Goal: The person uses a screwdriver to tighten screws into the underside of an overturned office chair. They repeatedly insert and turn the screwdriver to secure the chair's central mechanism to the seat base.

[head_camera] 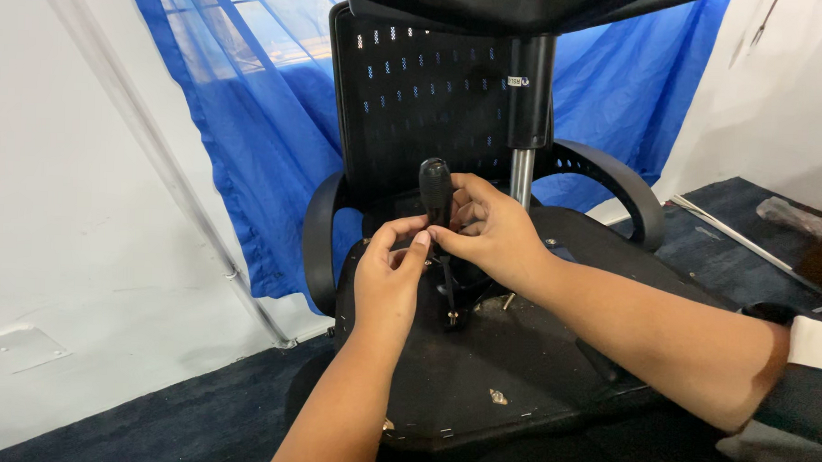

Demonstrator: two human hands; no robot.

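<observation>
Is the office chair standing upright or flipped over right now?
Flipped over: the seat underside faces up, the gas column rises from it, and the armrests curve downward.

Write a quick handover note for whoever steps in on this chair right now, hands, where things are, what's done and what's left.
Left hand: fingertips pinch the screwdriver just below its black handle, steadying it.
Right hand: wrapped round the handle from the side.
Screwdriver stands nearly upright, tip down at the mechanism on the underside of the seat. The office chair lies tipped over, perforated backrest against the blue curtain, gas column sticking up.
Done: tool seated at a fastener, as far as shows.
Left: cannot tell whether the fastener is tight or loose; a loose screw lies on the seat base nearby.
</observation>
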